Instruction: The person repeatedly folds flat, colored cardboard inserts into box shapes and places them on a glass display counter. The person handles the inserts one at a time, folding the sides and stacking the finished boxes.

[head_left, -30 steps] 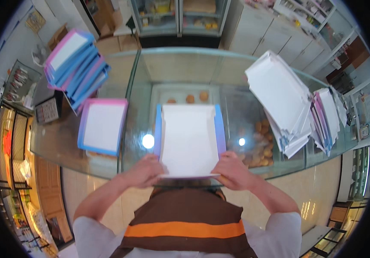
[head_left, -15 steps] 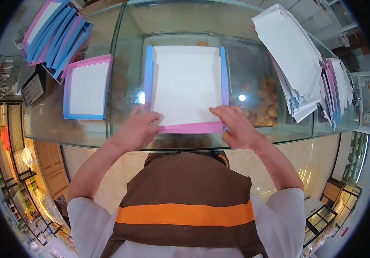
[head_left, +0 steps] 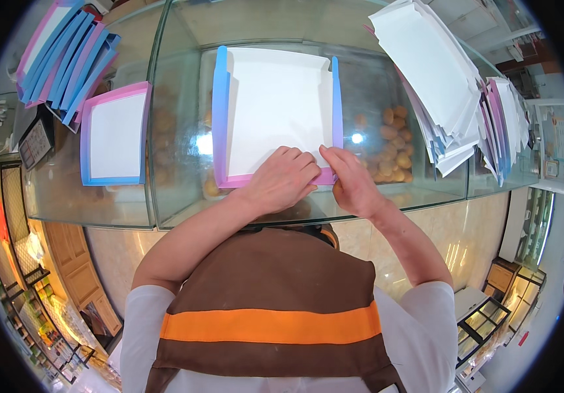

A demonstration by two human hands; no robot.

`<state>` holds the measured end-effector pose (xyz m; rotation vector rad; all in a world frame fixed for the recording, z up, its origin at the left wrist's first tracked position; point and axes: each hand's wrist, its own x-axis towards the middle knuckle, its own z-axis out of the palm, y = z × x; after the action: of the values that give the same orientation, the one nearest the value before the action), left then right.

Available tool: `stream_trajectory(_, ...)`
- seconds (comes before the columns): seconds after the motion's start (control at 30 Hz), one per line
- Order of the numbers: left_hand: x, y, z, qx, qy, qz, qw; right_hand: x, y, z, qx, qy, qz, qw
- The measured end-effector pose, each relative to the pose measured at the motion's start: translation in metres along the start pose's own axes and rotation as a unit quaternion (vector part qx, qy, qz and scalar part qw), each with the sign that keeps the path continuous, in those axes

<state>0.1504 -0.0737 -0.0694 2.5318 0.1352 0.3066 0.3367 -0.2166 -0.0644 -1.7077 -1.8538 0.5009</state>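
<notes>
On the glass counter in front of me lies a partly folded cardboard box tray (head_left: 279, 105), white inside with blue and pink walls. Its left and right walls stand up, the near pink wall is raised, and the far edge shows no upright wall. My left hand (head_left: 283, 175) is closed over the near pink wall, right of its middle, with the fingers bent across it. My right hand (head_left: 354, 183) pinches the near right corner between thumb and fingers. The two hands almost touch, and they hide the right part of the near wall.
A finished pink and blue tray (head_left: 115, 134) lies to the left. Behind it leans a stack of folded trays (head_left: 66, 62) beside a calculator-like device (head_left: 35, 145). Unfolded white card sheets (head_left: 429, 78) are piled at the right. Round brown items (head_left: 393, 147) show under the glass.
My left hand has moved right, from the near left corner to the near wall beside my right hand. The near left corner now stands joined. My right hand stays at its corner.
</notes>
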Motion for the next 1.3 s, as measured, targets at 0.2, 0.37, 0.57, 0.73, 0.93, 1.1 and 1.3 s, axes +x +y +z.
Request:
stream_trajectory(0.2,0.001,0.002,0.001,0.028,0.027,0.02,0.999,-0.007,-0.009,-0.001,0.038,0.051,0.007,0.998)
stream_trajectory(0.37,-0.001,0.009,-0.006,0.008,-0.003,-0.005,1.0,-0.011,-0.004,0.004,0.042,0.078,0.024,0.996)
stream_trajectory(0.57,0.001,0.007,0.003,-0.151,0.007,-0.052,0.987,-0.01,0.001,-0.004,-0.023,0.029,-0.007,0.999)
stream_trajectory(0.73,0.016,0.012,0.005,-0.166,-0.066,-0.111,0.978,-0.008,0.008,-0.007,-0.007,0.049,-0.003,0.999)
stream_trajectory(0.93,0.014,0.007,0.017,-0.147,0.04,-0.049,0.987,-0.013,0.016,-0.009,-0.016,0.059,0.008,0.998)
stream_trajectory(1.1,0.015,0.015,0.01,-0.096,-0.021,-0.066,0.993,-0.014,0.013,-0.005,0.002,0.101,0.016,0.995)
stream_trajectory(1.3,0.032,0.017,0.003,-0.167,-0.066,-0.159,0.971,-0.015,0.015,-0.006,-0.017,0.089,0.0,0.996)
